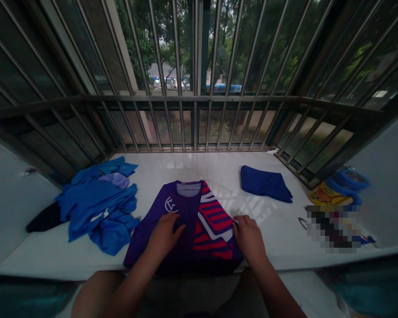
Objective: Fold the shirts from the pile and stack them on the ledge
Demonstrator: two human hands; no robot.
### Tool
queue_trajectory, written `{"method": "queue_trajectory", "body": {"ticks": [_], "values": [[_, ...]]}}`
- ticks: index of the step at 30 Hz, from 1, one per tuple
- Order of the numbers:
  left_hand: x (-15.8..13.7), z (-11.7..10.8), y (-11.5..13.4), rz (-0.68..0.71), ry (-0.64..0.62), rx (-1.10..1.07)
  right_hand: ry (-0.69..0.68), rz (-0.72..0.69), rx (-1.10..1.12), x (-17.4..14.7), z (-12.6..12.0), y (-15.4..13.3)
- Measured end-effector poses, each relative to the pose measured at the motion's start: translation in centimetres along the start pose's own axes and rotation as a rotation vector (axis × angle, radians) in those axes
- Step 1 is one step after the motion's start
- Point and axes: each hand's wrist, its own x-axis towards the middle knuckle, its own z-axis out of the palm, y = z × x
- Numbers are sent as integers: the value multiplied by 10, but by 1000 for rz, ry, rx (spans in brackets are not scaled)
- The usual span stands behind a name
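A purple sports shirt point(185, 227) lies spread on the white ledge in front of me, its collar facing the window. One side carries a red and white pattern, and a white logo is on the other. My left hand point(164, 229) rests on the shirt below the logo, thumb apart from the fingers. At the patterned side's outer edge, my right hand point(249, 234) has its fingers closed on the fabric. The shirt's lower end hangs over the ledge's front edge, in shadow.
Crumpled blue clothes point(102, 203) are heaped on the left. A folded dark blue garment point(265, 183) lies at the back right. Farther right stands a yellow and blue container point(333, 190), beside a blurred-out item. Metal window bars point(195, 99) enclose the white ledge point(219, 165).
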Motion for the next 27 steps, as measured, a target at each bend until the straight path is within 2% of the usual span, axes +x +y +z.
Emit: {"method": "queue_trajectory", "body": {"ticks": [2, 6, 8, 11, 13, 14, 18, 20, 23, 27], "values": [[-17, -3, -16, 5, -4, 68, 5, -110, 71, -5, 0, -19], [-36, -4, -32, 50, -24, 105, -100, -296, 271, -15, 7, -75], [-36, -5, -32, 69, 18, 48, -147, -327, 364, -19, 11, -101], [-35, -14, -28, 43, 151, -152, -187, -313, 498, -19, 13, -126], [-38, -25, -23, -3, 182, -313, -216, -227, 600, -16, 13, -135], [-41, -31, -19, -17, 144, -382, -241, -161, 657, -15, 13, -138], [-55, -45, -8, 12, -155, -503, -404, 69, 818, -8, 20, -143], [-58, -44, -9, 29, -212, -454, -439, 93, 781, -8, 28, -143], [-54, -36, -22, 29, -138, -309, -407, 36, 660, -10, 35, -143], [-48, -28, -55, 26, 14, -86, -389, -13, 585, -13, 34, -143]]}}
